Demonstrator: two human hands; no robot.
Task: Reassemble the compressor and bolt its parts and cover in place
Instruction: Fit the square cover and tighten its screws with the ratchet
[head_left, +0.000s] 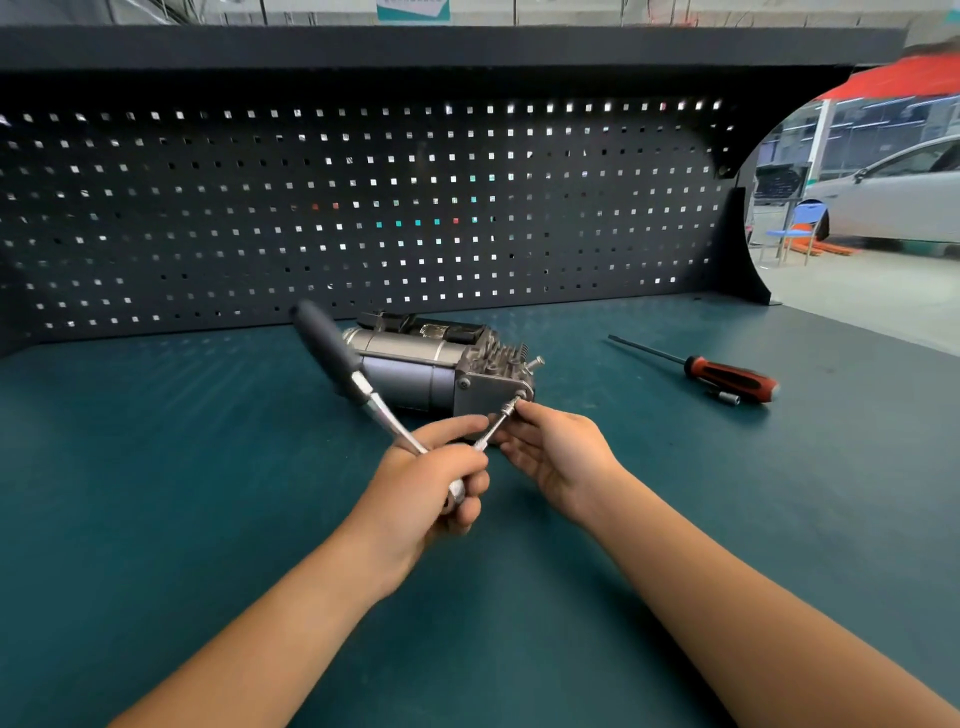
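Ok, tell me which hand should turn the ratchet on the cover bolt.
Left, probably. The left hand grips the ratchet at its head; the right hand pinches the extension by the bolt, steadying it.

Colour check at your bench.
Your bench (208, 467) top is plain dark teal. The pegboard (363, 208) behind it is charcoal, patterned with an even grid of small square holes showing light. Compressor (415, 374): grey and silver metal body, black top, pale grey cover (488, 392). Your ratchet (332, 353) has a black handle and bright silver shank; the extension bar (498, 423) is silver. Screwdriver (727, 376): orange-red and black handle, dark shaft. Beyond: white car (893, 197), blue chair (800, 223).
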